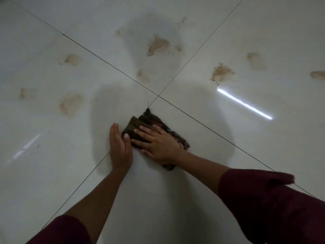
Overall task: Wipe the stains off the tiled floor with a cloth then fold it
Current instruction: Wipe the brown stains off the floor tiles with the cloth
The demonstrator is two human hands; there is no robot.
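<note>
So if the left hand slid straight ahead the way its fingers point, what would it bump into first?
Probably nothing solid. The left hand points up past the cloth's left edge, so it would slide over bare floor towards the tile joint.

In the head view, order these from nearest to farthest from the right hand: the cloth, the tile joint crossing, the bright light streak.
1. cloth: under the right hand.
2. tile joint crossing: just beyond the cloth.
3. bright light streak: far right.

Glossy pale tiled floor, dark grout lines crossing, bright light streak, perhaps a reflected lamp
</note>
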